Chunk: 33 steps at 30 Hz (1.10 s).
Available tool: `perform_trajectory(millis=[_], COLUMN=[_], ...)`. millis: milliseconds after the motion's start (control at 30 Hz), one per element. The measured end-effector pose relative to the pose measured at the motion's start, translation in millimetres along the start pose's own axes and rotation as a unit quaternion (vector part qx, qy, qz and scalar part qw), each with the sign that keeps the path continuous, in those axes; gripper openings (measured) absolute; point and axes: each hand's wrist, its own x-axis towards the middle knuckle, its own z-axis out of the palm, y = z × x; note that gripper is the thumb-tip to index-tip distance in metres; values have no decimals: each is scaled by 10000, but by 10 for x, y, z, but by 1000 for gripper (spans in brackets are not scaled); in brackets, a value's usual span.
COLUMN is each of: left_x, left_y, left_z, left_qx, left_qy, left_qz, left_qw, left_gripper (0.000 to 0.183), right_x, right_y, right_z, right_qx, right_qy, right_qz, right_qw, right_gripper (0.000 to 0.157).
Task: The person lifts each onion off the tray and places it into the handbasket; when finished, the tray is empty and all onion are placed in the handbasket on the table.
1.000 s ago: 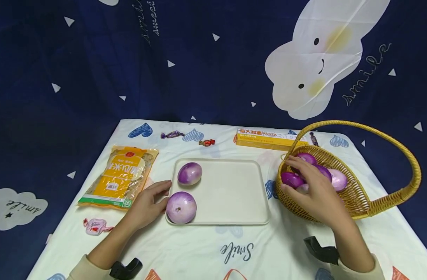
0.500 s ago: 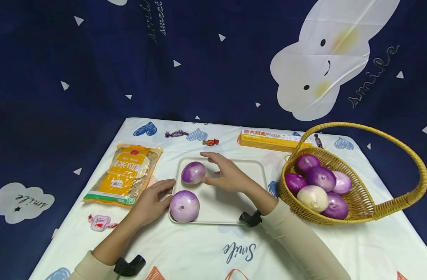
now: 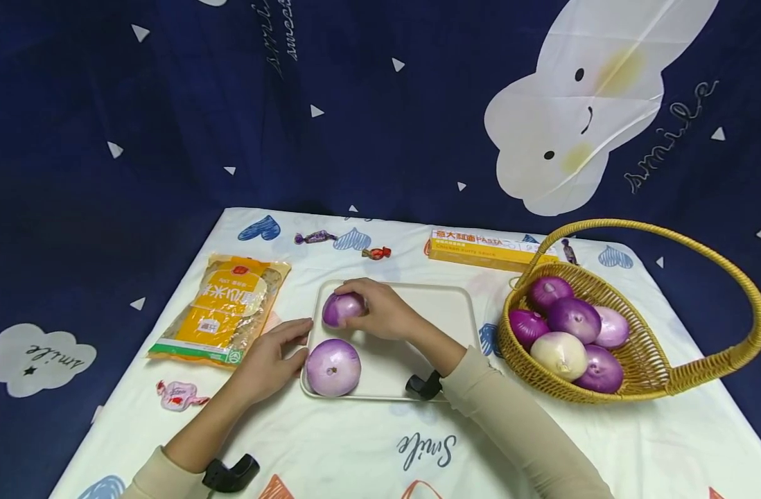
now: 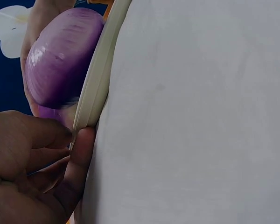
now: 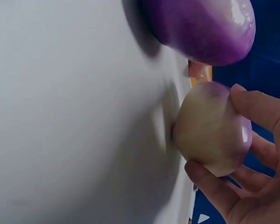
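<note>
My right hand [image 3: 383, 312] grips the far purple onion [image 3: 337, 310], which sits at the left end of a cream tray [image 3: 430, 298]. In the right wrist view, thumb and fingers lie on opposite sides of this onion's pale body. Nearer to me on the tray is a second purple onion [image 3: 333, 367], stem side up. My left hand [image 3: 265, 364] is at the tray's left edge beside that onion. The left wrist view shows it pinching the tray rim [image 4: 95, 88] between thumb and fingers.
A wicker basket [image 3: 524, 378] with a tall handle holds several onions at the right. To the left lie an orange-labelled bag [image 3: 221, 308] and a pink candy [image 3: 179, 396]. At the back are a pasta box [image 3: 489, 251], a red candy [image 3: 377, 254] and a purple candy [image 3: 315, 238].
My right hand has left the basket, crossed left to the tray and taken hold of the far onion. The nearer onion has shifted slightly right. My left hand stays at the tray edge.
</note>
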Motion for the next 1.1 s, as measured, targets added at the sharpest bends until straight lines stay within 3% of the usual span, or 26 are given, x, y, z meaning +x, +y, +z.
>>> perform_trajectory(millis=[133, 300, 533, 767, 967, 1100], left_x=[3, 0, -6, -5, -10, -7], left_y=[1, 3, -2, 5, -2, -8], left_z=[8, 17, 11, 5, 19, 25], left_qx=[39, 32, 94, 92, 70, -34], left_qy=[22, 46, 57, 78, 65, 67], left_qz=[-11, 19, 56, -19, -2, -60], left_qw=[10000, 10000, 9999, 9999, 10000, 10000], left_gripper=[47, 47, 48, 47, 47, 47], right_x=[-64, -246, -771, -1425, -1960, -2198], right_y=[-7, 39, 56, 80, 210, 321], right_z=[-73, -313, -761, -1143, -1435, -1597], right_qx=[94, 344, 778, 58, -416, -683], right_qy=[257, 814, 1497, 2135, 2642, 2897], right_qz=[55, 45, 37, 353, 855, 1150], right_qw=[9996, 9961, 9857, 9763, 9598, 9477], right_gripper=[54, 53, 53, 56, 61, 63])
